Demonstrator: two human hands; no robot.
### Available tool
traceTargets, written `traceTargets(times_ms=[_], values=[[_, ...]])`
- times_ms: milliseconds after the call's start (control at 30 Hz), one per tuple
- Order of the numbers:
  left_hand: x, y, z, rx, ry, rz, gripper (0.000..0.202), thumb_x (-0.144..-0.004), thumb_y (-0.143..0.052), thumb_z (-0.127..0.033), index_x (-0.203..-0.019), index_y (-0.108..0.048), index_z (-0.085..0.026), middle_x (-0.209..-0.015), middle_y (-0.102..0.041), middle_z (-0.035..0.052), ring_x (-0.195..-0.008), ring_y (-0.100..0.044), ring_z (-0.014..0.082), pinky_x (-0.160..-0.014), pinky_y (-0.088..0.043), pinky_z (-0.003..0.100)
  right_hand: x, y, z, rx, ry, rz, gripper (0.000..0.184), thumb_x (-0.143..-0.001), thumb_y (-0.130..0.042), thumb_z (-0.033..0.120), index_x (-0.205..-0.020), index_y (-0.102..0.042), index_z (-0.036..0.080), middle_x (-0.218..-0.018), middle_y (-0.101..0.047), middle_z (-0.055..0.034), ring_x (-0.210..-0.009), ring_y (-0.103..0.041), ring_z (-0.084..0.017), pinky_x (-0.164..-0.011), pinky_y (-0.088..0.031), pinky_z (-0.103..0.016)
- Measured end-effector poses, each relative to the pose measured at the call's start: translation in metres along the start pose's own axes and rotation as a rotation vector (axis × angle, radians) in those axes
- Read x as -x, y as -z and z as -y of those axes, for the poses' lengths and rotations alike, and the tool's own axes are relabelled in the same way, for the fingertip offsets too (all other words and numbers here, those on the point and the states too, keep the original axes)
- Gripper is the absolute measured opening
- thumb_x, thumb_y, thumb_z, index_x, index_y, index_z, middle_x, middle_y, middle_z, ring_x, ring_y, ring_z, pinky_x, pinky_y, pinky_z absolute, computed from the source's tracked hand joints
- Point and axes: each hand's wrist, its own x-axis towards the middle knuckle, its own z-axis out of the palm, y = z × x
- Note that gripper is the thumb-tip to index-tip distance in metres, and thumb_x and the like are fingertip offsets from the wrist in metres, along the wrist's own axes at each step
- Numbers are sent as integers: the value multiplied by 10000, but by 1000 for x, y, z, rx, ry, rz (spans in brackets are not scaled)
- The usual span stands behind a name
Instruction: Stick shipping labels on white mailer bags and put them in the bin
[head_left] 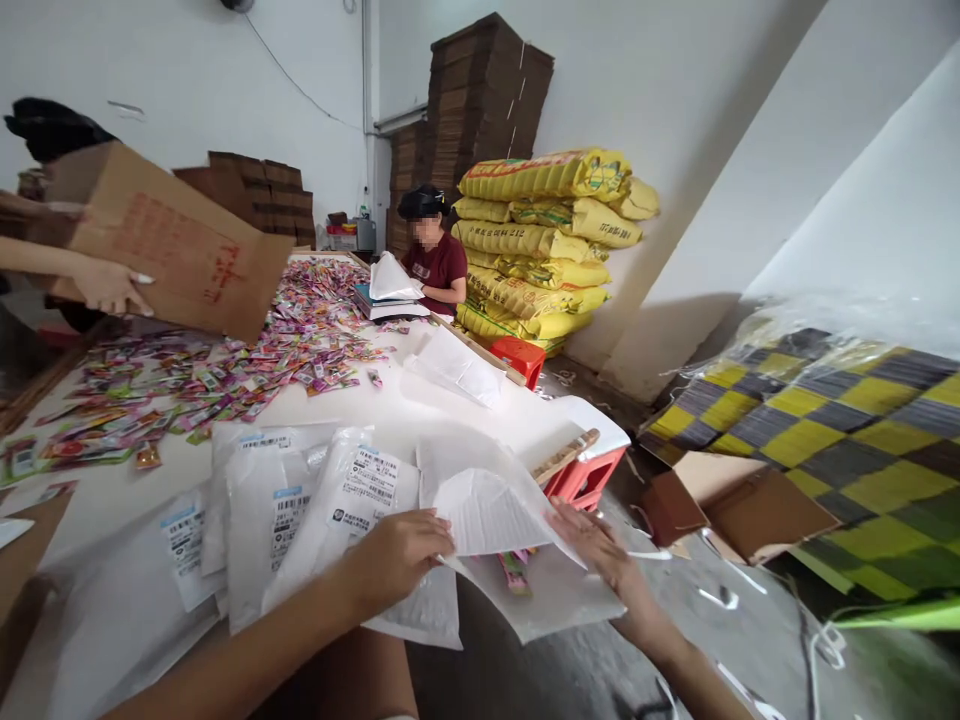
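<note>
My left hand [397, 555] is closed on the left edge of a white mailer bag [525, 590] at the table's near corner. My right hand [592, 540] lies with fingers stretched on the bag's right side, under its folded flap [487, 510]. Small colourful sachets [517, 570] show inside the bag's mouth. To the left lie several white bags with printed shipping labels [367, 480].
A heap of colourful sachets [225, 370] covers the white table [375, 400]. Another person's hands [109, 285] hold a cardboard box [180, 250] at left. A seated person [439, 265] works at the far end. Red stools [589, 475], yellow sacks [540, 240] and an open carton [742, 505] stand right.
</note>
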Motion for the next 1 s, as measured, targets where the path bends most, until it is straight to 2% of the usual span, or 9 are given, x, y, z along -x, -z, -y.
traceTargets(times_ms=[100, 233, 333, 467, 600, 700, 833, 900, 1000], values=[[3, 8, 0, 88, 243, -149, 240, -899, -504, -314, -843, -709, -204, -880, -744, 20, -874, -662, 166, -893, -434, 269, -6, -4, 25, -72, -5, 92, 308, -760, -621, 477, -984, -742, 304, -1120, -699, -59, -1127, -579, -334, -1089, -252, -521], [-9, 7, 6, 26, 508, -357, 402, -880, -463, -390, -522, -462, -210, -484, -454, -31, -519, -459, 141, -524, -301, 274, -6, -28, 20, -237, -396, -277, 404, -699, -621, 608, -580, -656, 223, -653, -673, -59, -680, -598, -267, -694, -462, -375], [-24, 5, 11, -30, 604, -411, 407, -839, -486, -359, -497, -312, -225, -470, -339, -46, -497, -377, 131, -519, -226, 280, -8, -57, 10, -447, -645, -365, 450, -629, -661, 609, -468, -508, 218, -467, -483, 10, -486, -415, -159, -516, -347, -306], [-33, 4, 16, -110, 638, -387, 302, -761, -510, -196, -531, -316, -227, -515, -384, -36, -547, -415, 149, -558, -244, 284, -11, -80, 7, -710, -819, -410, 376, -523, -733, 488, -489, -482, 210, -457, -383, 56, -476, -331, -111, -475, -297, -270], [-32, 2, 16, -156, 641, -351, 109, -750, -482, -103, -735, -510, -207, -662, -560, 19, -685, -564, 194, -628, -352, 287, -7, -82, 14, -818, -879, -300, 323, -529, -724, 449, -607, -564, 180, -514, -434, 40, -492, -396, -118, -453, -338, -252], [-32, 4, 9, -207, 616, -366, 328, -790, -436, -82, -1103, -520, -138, -941, -638, 120, -915, -616, 242, -753, -428, 325, 0, -80, 17, -938, -924, -133, 360, -523, -774, 453, -605, -555, 179, -516, -421, 39, -447, -351, -90, -379, -218, -208], [-16, 18, -7, -311, 532, -399, 526, -838, -424, -123, -1364, -393, -111, -1376, -473, 179, -1315, -389, 266, -1082, -287, 413, -8, -77, 16, -1166, -813, -42, 312, -610, -781, 407, -563, -550, 203, -510, -434, 33, -396, -282, -65, -347, -244, -224], [7, 28, -12, -383, 517, -373, 526, -859, -450, -199, -1377, -417, -111, -1472, -392, 172, -1400, -263, 272, -1161, -134, 453, -27, -76, 21, -1208, -667, -103, 240, -632, -753, 385, -597, -583, 219, -553, -511, 6, -440, -411, -107, -407, -395, -265], [46, 34, -12, -426, 674, -310, 603, -830, -546, -312, -1396, -430, -140, -1541, -258, 191, -1439, -110, 360, -1144, -29, 584, -69, -75, 54, -1262, -462, -181, 175, -655, -713, 374, -683, -618, 230, -690, -628, -16, -664, -587, -188, -654, -538, -362]])
